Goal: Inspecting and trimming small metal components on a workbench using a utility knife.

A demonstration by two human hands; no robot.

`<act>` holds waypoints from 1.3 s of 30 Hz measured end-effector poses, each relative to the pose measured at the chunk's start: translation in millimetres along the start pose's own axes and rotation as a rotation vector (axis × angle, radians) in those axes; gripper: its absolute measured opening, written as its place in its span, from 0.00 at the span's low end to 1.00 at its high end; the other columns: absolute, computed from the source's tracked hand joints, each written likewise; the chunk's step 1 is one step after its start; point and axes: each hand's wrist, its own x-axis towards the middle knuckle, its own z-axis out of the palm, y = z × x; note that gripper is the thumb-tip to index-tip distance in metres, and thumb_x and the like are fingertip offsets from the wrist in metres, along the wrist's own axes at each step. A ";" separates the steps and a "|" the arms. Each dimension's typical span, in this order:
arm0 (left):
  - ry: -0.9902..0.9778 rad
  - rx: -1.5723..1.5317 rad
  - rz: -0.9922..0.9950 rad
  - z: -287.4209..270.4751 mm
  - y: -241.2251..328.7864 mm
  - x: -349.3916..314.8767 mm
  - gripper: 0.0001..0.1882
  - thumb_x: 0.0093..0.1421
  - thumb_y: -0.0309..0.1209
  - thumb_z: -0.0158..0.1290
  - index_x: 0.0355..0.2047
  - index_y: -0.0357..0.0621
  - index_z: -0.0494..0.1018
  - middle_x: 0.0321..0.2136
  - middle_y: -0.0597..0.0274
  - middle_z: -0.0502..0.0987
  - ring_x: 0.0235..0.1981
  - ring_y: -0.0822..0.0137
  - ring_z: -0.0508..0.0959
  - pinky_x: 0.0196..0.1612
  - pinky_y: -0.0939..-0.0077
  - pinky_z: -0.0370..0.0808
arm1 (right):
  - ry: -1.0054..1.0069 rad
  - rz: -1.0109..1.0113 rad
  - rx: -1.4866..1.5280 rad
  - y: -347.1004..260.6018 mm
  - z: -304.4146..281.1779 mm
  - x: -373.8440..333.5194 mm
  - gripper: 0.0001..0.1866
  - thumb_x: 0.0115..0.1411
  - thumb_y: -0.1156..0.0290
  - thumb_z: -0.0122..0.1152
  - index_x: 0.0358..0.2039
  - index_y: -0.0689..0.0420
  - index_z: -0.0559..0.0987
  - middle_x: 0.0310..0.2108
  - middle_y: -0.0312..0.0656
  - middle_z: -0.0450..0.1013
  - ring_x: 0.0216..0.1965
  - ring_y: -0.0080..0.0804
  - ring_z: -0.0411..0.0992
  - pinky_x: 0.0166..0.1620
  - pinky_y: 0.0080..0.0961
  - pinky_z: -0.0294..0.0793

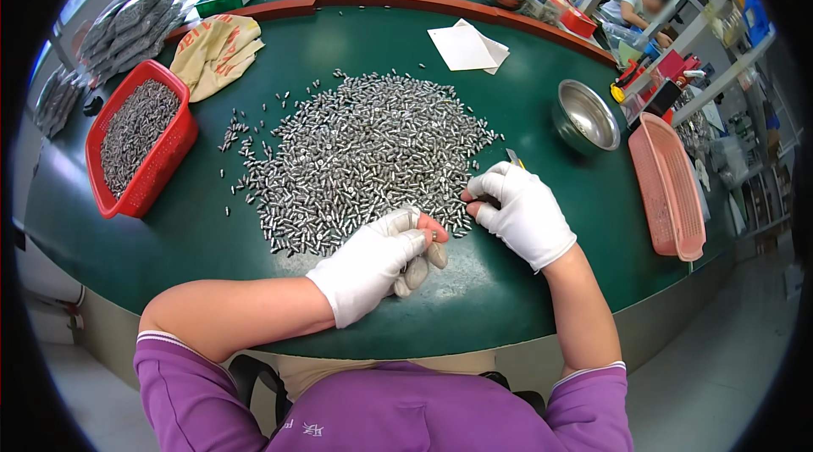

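Small metal pieces point(364, 155): likely light, stiff, slippery.
Best held mid-length, by the sides; pinching 1 in left hand point(368, 261); cannot tell grip of right hand point(527, 213).

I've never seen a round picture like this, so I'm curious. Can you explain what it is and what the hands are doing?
There's no robot here, just a person in a purple shirt. The camera sits on their head and looks down, so you see roughly what they see. Its very wide lens bends straight edges and leaves the corners black.

Both hands wear white gloves. The left hand seems to pinch a small metal piece. The right hand is by the edge of a big pile of metal pieces; I can't tell if it holds anything.

On the green table are also a red basket full of small grey pieces, a yellowish cloth, white papers, a metal bowl and a pink basket.
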 end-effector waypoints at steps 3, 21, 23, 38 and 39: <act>-0.020 -0.018 0.018 -0.5 0.0 -0.3 0.09 0.68 0.32 0.44 0.44 0.45 0.68 0.33 0.65 0.73 0.20 0.79 0.65 0.23 0.87 0.60 | -0.023 -0.001 -0.001 -1.2 -0.1 -0.1 0.08 0.49 0.74 0.66 0.32 0.54 0.81 0.31 0.40 0.75 0.33 0.38 0.74 0.39 0.29 0.74; 0.046 -0.094 -0.025 1.2 -1.2 1.1 0.09 0.64 0.30 0.53 0.43 0.45 0.69 0.31 0.64 0.76 0.20 0.81 0.65 0.21 0.88 0.60 | -0.151 -0.105 0.514 -27.4 -5.4 -5.0 0.09 0.51 0.74 0.68 0.33 0.56 0.79 0.32 0.39 0.72 0.34 0.32 0.73 0.40 0.25 0.73; 0.044 -0.096 -0.023 0.5 -1.2 1.3 0.08 0.64 0.30 0.53 0.42 0.46 0.69 0.31 0.64 0.76 0.19 0.81 0.65 0.21 0.88 0.60 | -0.146 -0.105 0.499 -27.0 -4.7 -5.1 0.09 0.50 0.74 0.68 0.33 0.56 0.79 0.32 0.39 0.72 0.34 0.31 0.73 0.39 0.25 0.73; 0.005 -0.049 0.021 -0.5 0.4 0.6 0.07 0.67 0.32 0.45 0.41 0.43 0.68 0.31 0.65 0.74 0.19 0.80 0.65 0.22 0.86 0.61 | -0.113 0.015 0.102 -1.5 -14.5 -5.2 0.08 0.48 0.76 0.67 0.31 0.56 0.80 0.29 0.38 0.73 0.32 0.33 0.73 0.38 0.27 0.73; -0.002 -0.055 0.020 -0.3 0.5 0.9 0.07 0.67 0.31 0.45 0.40 0.43 0.68 0.31 0.65 0.74 0.20 0.80 0.65 0.22 0.86 0.62 | -0.121 -0.002 0.096 -2.1 -13.8 -5.9 0.08 0.48 0.75 0.67 0.31 0.55 0.80 0.29 0.38 0.73 0.32 0.34 0.73 0.39 0.28 0.73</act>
